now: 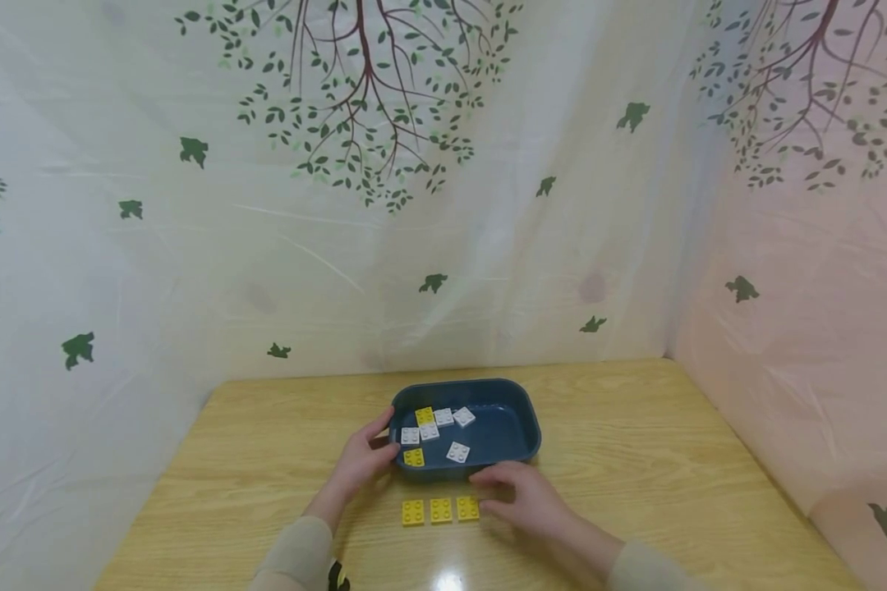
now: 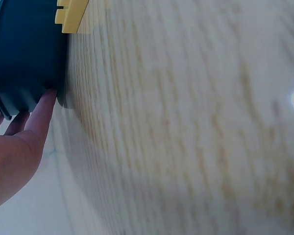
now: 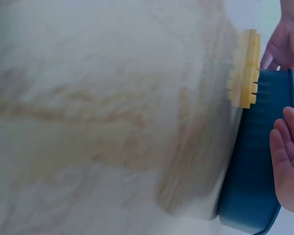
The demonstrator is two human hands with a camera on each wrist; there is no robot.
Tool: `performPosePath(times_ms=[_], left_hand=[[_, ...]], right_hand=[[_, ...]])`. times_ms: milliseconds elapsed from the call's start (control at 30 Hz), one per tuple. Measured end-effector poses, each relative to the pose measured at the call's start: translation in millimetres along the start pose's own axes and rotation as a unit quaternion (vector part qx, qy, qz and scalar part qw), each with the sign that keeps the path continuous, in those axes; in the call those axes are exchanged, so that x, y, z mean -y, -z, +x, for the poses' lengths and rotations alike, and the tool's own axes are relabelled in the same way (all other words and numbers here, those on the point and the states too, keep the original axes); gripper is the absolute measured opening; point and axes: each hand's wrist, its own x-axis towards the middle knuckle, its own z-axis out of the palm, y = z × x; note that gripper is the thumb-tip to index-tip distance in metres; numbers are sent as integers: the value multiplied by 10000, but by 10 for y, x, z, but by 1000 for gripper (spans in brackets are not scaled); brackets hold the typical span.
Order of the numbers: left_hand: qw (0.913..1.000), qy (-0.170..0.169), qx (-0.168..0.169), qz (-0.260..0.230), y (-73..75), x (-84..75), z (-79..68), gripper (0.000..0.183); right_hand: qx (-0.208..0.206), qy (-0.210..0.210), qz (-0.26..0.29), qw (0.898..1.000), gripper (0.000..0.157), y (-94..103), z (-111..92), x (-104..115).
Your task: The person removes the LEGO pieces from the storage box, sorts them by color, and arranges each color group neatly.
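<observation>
A dark blue tray (image 1: 506, 469) stands on the table, with several white toy bricks (image 1: 458, 452) and two yellow ones (image 1: 414, 457) inside, mostly toward its left end. In front of it, three yellow toy bricks (image 1: 440, 510) lie in a row, studs up. My left hand (image 1: 362, 455) touches the tray's left end. Its thumb (image 2: 45, 110) lies straight against the outer wall in the left wrist view. Beside the row's right end is my right hand (image 1: 525, 497), close to the tray's front rim. In the right wrist view its fingers (image 3: 285, 137) look extended and hold nothing visible.
The wooden table (image 1: 636, 443) extends to both sides of the tray. Behind it and along the right hangs a pale curtain (image 1: 488, 246) printed with branches and leaves. A small dark object (image 1: 337, 576) shows beside the left sleeve.
</observation>
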Motion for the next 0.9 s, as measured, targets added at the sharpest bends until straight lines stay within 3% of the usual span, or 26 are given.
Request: performPosePath(times_ms=[267, 533, 700, 900], left_hand=[[10000, 94, 24, 16, 9, -3, 0, 64], [10000, 57, 5, 64, 20, 9, 11, 65], [10000, 78, -12, 29, 18, 4, 4, 65], [9999, 96, 13, 107, 16, 7, 3, 65]], right_hand=[[9, -259, 331, 9991, 30, 82, 118, 156], [-52, -222, 519, 9984, 30, 119, 314, 222], [133, -454, 559, 9973, 33, 118, 507, 236], [433, -447, 674, 9958, 36, 36, 727, 186]])
